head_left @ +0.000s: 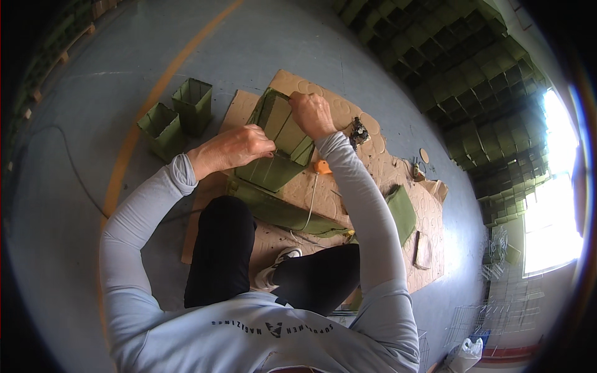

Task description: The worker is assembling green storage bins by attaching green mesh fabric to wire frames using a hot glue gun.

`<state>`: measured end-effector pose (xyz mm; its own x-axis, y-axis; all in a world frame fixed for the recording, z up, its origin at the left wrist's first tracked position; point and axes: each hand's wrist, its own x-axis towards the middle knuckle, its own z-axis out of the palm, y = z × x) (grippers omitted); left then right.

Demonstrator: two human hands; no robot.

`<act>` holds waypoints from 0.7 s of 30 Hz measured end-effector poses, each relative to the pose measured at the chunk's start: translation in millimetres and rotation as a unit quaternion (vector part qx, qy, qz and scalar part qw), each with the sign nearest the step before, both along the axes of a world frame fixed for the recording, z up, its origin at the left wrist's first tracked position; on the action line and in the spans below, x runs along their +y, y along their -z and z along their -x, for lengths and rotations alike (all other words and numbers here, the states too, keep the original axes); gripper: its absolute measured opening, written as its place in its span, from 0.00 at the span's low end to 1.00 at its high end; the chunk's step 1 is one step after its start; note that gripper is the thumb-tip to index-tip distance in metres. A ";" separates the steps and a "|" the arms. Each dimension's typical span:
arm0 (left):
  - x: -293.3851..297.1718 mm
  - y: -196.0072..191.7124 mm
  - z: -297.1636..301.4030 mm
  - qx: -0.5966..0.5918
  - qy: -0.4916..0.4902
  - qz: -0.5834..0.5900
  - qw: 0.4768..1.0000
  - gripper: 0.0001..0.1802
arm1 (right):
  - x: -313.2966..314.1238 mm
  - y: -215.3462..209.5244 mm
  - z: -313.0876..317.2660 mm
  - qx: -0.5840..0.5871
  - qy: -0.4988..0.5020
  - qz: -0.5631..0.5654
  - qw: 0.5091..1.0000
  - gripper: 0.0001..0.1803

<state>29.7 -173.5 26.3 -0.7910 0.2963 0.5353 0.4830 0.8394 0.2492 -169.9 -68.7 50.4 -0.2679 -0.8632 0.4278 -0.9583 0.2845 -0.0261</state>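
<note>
Both my grips are closed, left hand (239, 147) at the near rim, right hand (312, 115) at the far end of an open-topped, rectangular green box (268, 173) on flat brown cardboard (387, 164); what they pinch, I cannot tell.

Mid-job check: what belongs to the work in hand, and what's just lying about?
In the work:
green box at left hand and right hand
orange corded tool, probably

Likely just lying about:
two other green boxes
white bag
wire racks
</note>
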 end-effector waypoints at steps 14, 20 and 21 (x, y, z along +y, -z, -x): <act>2.5 -0.4 2.1 0.015 0.008 -0.001 1.000 0.09 | -22.3 2.3 7.8 -0.039 -0.078 -0.004 0.996 0.10; 2.4 1.6 1.4 0.016 -0.003 0.018 1.000 0.09 | -31.5 7.4 4.0 -0.023 -0.049 -0.005 0.999 0.11; 1.8 2.5 2.0 0.019 -0.003 0.014 1.000 0.09 | -32.3 3.6 8.4 -0.053 -0.062 -0.032 0.996 0.11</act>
